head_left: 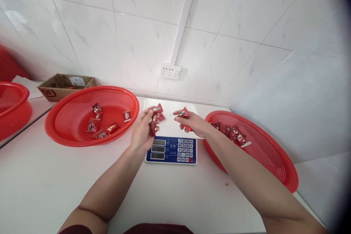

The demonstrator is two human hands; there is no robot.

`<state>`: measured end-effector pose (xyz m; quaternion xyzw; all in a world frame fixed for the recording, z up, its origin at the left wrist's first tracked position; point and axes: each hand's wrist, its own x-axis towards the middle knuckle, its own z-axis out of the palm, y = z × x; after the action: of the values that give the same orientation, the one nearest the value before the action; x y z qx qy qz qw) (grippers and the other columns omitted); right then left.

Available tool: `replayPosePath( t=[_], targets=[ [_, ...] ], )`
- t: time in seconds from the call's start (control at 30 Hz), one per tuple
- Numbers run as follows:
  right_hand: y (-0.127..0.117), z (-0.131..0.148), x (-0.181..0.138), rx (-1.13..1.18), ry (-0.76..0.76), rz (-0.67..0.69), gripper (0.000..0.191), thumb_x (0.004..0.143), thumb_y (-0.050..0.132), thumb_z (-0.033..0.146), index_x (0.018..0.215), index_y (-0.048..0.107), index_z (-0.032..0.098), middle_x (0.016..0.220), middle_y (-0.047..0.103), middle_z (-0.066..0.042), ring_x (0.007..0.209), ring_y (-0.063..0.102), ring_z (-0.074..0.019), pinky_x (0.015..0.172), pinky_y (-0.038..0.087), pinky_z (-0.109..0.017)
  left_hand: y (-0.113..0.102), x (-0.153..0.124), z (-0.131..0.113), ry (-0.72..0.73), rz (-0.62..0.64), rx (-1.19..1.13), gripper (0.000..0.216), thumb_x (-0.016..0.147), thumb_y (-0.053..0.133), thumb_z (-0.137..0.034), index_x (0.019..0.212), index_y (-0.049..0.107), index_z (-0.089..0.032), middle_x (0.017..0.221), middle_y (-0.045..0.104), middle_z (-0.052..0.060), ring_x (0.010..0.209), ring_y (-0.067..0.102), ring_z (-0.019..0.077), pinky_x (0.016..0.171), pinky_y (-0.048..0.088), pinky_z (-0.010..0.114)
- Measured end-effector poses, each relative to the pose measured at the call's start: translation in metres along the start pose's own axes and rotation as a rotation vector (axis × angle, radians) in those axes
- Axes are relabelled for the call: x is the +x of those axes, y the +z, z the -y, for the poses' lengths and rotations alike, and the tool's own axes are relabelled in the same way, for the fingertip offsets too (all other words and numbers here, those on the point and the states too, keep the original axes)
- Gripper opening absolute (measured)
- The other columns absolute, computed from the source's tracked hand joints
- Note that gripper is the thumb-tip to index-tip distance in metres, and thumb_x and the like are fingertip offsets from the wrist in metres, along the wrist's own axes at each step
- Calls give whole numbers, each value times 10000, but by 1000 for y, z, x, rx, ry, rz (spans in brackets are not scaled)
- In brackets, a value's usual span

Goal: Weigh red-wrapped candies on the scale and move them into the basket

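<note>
Small red wrapped candies point(158, 117) are gripped in my left hand point(142, 127), above the left part of the scale's white pan point(168, 130). My right hand point(193, 122) has its fingers curled round more red wrapped candies point(185, 112), over the pan's right side. The two hands are apart, with white pan showing between them. Below the pan, the scale's blue panel point(172, 151) faces me, with three small displays and a keypad. The digits on the displays are too faint to read.
On the left, a red perforated basket point(65, 131) holds several wrapped packets. To the right, another red basket point(285, 175) holds red candies, partly behind my right forearm. A cardboard box point(52, 93) and a third red basket point(16, 117) stand far left. A small scrap point(227, 185) lies on the table.
</note>
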<state>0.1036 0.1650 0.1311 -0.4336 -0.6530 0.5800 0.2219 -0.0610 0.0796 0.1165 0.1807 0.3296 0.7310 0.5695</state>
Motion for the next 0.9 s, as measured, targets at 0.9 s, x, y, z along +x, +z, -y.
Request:
replayPosePath(
  t=[0.9],
  targets=[
    [29,-73,-124,45,-183,-114,291,829,552,409,1043,554,212,872,626,-48,760,607,-160,719,515,-342,11,-43,23,2,897,1010,185,869,473,-245,949,629,-185,821,638,24,738,581,124,654,443,223]
  ],
)
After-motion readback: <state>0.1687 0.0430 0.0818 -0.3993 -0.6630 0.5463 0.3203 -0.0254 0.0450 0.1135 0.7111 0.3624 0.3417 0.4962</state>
